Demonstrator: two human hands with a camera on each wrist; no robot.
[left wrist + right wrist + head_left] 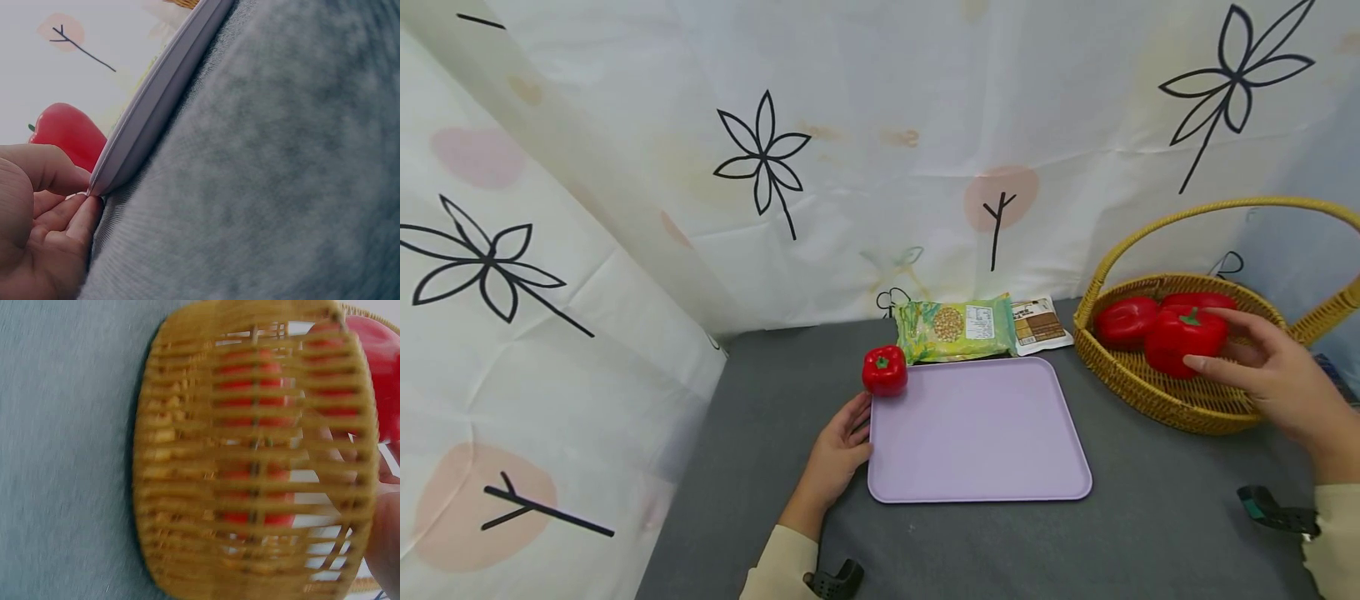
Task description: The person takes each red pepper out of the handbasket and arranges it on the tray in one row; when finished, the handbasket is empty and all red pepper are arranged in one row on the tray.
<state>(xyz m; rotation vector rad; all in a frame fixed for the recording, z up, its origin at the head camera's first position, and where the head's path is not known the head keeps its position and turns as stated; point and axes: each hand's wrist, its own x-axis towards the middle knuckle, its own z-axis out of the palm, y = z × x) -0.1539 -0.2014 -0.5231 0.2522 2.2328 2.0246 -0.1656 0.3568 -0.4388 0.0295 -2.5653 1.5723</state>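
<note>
My right hand (1273, 367) grips a red bell pepper (1183, 342) with a green stem over the wicker basket (1138, 398). Two more red peppers (1126, 323) lie in that basket behind it. In the right wrist view the held pepper (381, 375) shows above the basket's rim, partly behind the weave. At the left edge of a lilac tray (981, 433), my left hand (842, 446) pinches the rim; the left wrist view has thumb and fingers at the tray's edge (147, 106). Another red bell pepper (884, 372) sits at the tray's back left corner.
Behind the tray lie a green and yellow packet (955, 329) and a brown and white pouch (1039, 325). The basket's tall handle (1225, 202) arches over it on the right. A patterned white cloth (865, 167) hangs behind the grey table (970, 550).
</note>
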